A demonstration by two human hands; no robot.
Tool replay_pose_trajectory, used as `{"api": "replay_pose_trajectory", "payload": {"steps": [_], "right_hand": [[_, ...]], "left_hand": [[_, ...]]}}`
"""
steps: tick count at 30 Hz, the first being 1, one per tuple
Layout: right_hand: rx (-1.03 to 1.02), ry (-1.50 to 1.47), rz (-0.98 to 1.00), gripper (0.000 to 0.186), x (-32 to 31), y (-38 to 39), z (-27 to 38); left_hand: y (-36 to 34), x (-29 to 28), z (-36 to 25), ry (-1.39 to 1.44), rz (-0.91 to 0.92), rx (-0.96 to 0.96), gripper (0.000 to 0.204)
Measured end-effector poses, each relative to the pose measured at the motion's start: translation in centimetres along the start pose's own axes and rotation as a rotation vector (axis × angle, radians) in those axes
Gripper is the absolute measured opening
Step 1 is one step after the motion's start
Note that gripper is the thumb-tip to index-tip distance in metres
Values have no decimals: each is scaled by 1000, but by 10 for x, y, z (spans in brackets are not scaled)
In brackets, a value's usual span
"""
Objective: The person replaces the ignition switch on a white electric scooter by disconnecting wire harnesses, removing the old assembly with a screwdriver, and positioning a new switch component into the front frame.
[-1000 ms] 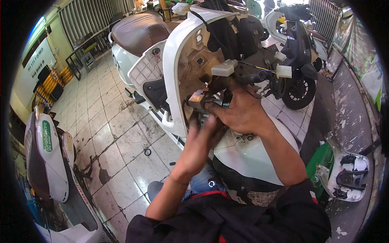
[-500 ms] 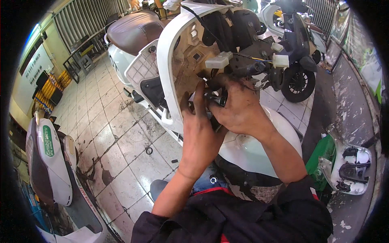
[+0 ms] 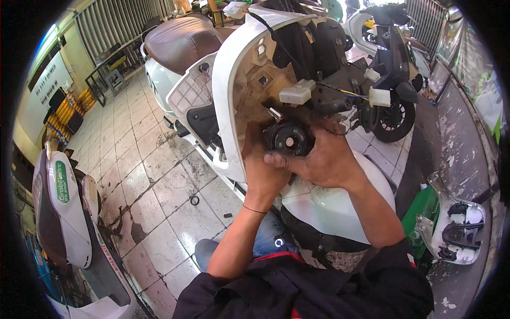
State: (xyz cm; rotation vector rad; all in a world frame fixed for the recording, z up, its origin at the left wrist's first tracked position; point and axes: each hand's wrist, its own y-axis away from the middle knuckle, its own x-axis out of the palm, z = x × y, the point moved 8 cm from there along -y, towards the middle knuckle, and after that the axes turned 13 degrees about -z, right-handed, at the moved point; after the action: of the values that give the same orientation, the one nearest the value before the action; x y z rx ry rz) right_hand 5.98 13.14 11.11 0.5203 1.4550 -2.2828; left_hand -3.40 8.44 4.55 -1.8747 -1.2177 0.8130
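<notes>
A black disc horn (image 3: 297, 151) with a metal stud in its centre faces me, in front of the opened front of a white scooter (image 3: 223, 101). My left hand (image 3: 264, 173) is closed round its left side, with most fingers hidden behind it. On the other side, my right hand (image 3: 332, 159) grips the horn, its thumb reaching across the lower edge toward my left hand. A small metal tab (image 3: 274, 112) sticks up just above the horn. Above the hands hang a white connector block (image 3: 297, 92) and a second white connector (image 3: 379, 97) on wires.
A white curved fender (image 3: 340, 207) lies below my hands. At the left stands another scooter's seat and body (image 3: 66, 207). White and black trim (image 3: 459, 231) and a green panel (image 3: 419, 215) rest at the right. A black ring (image 3: 194, 200) lies on the tiled floor (image 3: 170, 186).
My hands have turned the horn so its round face shows; before, it was mostly hidden behind my fingers. My left fingers have moved from the front to behind it.
</notes>
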Motion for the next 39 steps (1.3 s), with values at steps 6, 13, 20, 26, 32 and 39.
{"api": "replay_pose_trajectory", "payload": {"steps": [6,13,20,26,32,39], "right_hand": [[-23,-26,-39,51,-4,3,-3],[68,-187,-45,31,-5,11,-14],[-85,374,48,22,-18,32,-9],[-53,327,-15,21,-22,22,-7],[592,-415,-86,25,3,24,-45],[-318,480,131,28,-5,16,-6]], "left_hand": [[-1,-2,4,72,-26,-78,50],[3,7,19,244,87,-434,57],[24,26,18,896,341,-814,53],[40,32,28,1069,375,-1047,79],[31,29,30,876,503,-963,77],[21,29,26,596,477,-662,84]]}}
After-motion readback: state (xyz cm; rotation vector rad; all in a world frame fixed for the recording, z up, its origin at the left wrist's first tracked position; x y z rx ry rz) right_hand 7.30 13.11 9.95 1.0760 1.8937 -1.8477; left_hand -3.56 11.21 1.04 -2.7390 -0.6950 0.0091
